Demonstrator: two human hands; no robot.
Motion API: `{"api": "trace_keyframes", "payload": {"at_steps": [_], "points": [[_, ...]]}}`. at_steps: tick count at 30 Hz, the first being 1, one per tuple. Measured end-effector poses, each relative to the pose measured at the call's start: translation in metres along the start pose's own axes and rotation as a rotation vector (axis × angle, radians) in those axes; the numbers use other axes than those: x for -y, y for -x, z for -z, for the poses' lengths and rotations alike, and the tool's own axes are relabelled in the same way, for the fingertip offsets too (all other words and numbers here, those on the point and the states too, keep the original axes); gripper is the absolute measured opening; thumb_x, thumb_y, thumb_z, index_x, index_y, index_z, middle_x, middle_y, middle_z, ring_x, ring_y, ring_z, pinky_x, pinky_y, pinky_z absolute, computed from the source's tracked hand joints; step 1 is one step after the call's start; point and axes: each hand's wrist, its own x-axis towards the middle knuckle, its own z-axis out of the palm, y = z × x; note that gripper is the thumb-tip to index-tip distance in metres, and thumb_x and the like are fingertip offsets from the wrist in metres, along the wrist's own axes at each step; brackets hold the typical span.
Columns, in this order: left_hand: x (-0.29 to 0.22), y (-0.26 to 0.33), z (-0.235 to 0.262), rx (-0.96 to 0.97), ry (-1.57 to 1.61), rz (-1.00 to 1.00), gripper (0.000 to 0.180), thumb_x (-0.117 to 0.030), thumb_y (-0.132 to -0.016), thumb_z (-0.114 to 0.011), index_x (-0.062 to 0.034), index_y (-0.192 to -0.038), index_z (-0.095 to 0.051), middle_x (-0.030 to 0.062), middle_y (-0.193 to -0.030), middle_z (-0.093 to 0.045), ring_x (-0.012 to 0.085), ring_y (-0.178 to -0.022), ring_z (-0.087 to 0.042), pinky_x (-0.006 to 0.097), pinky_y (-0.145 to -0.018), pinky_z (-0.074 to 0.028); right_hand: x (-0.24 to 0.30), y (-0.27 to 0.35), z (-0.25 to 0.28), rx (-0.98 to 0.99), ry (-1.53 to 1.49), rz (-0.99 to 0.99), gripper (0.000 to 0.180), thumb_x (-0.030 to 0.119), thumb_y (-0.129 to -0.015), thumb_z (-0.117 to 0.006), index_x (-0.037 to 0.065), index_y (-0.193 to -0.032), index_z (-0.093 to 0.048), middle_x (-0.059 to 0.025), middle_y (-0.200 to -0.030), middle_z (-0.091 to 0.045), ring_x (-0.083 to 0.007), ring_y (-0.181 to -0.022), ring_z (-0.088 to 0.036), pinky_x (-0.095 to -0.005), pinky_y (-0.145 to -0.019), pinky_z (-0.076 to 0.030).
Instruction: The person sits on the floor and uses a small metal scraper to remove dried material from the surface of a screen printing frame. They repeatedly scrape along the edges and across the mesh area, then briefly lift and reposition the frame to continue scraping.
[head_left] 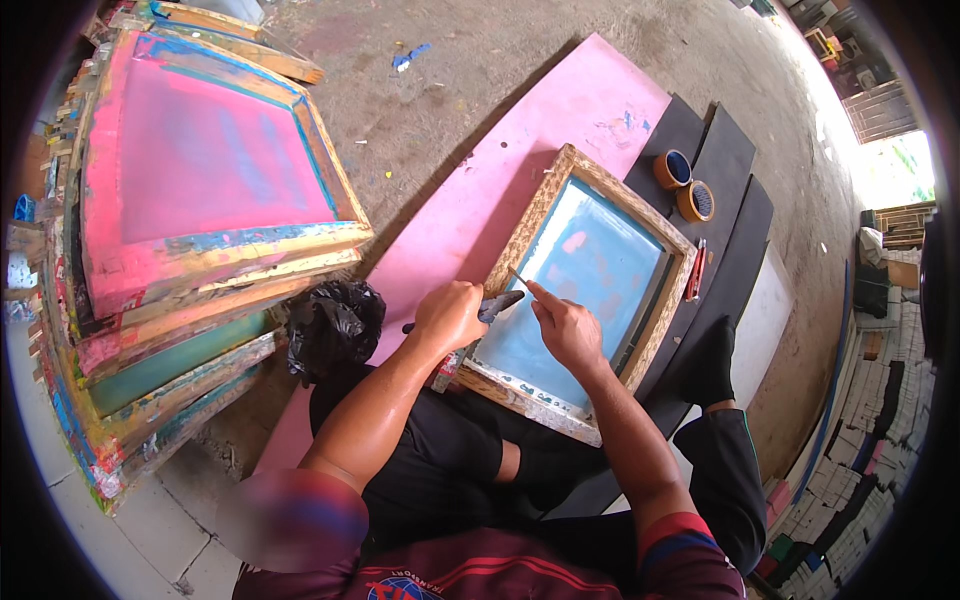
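Left hand [450, 318] grips dark tool [503, 303]; right hand [568, 330] pinches thin tool [517, 274]; best keep both clear of the mesh [610, 285].

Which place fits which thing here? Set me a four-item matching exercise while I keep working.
1. black plastic bag
2. blue-meshed screen frame
3. pink-coated screen
4. two round tubs

A. on top of the stack
B. on black strips
C. between the stack and the left hand
D. beneath the right hand

Pairs: 1-C, 2-D, 3-A, 4-B
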Motion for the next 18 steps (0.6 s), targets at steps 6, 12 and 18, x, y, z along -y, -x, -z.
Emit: {"api": "trace_keyframes", "payload": {"at_steps": [6,12,18], "points": [[-0.002,-0.001,-0.001,-0.012,-0.035,-0.021,0.031,-0.017,-0.072,-0.085,0.0014,-0.095,-0.075,0.0224,-0.096,-0.078,0.0429,-0.093,-0.076,0.052,-0.083,-0.061,0.004,-0.003,0.003,-0.013,0.131,0.032,0.037,0.028,-0.108,-0.066,0.027,-0.144,-0.072,-0.0174,-0.088,-0.078,-0.0375,-0.081,-0.077,-0.0491,-0.071,-0.060],[0.005,-0.002,-0.009,-0.022,-0.009,-0.040,0.026,-0.013,-0.075,-0.086,0.0017,-0.093,-0.074,0.0239,-0.092,-0.076,0.0451,-0.091,-0.075,0.053,-0.081,-0.060,0.034,-0.002,0.002,0.033,0.417,0.003,0.041,0.024,-0.107,-0.064,0.028,-0.148,-0.068,-0.0180,-0.078,-0.074,-0.0367,-0.074,-0.077,-0.0508,-0.063,-0.061],[0.003,0.000,-0.001,-0.022,-0.045,-0.049,0.021,-0.010,-0.074,-0.082,0.0026,-0.090,-0.079,0.0239,-0.093,-0.078,0.0436,-0.090,-0.078,0.052,-0.078,-0.062,0.041,-0.014,0.018,0.174,0.147,-0.028,0.042,0.019,-0.108,-0.058,0.019,-0.149,-0.066,-0.0237,-0.090,-0.078,-0.0438,-0.083,-0.078,-0.0530,-0.072,-0.064]]}}
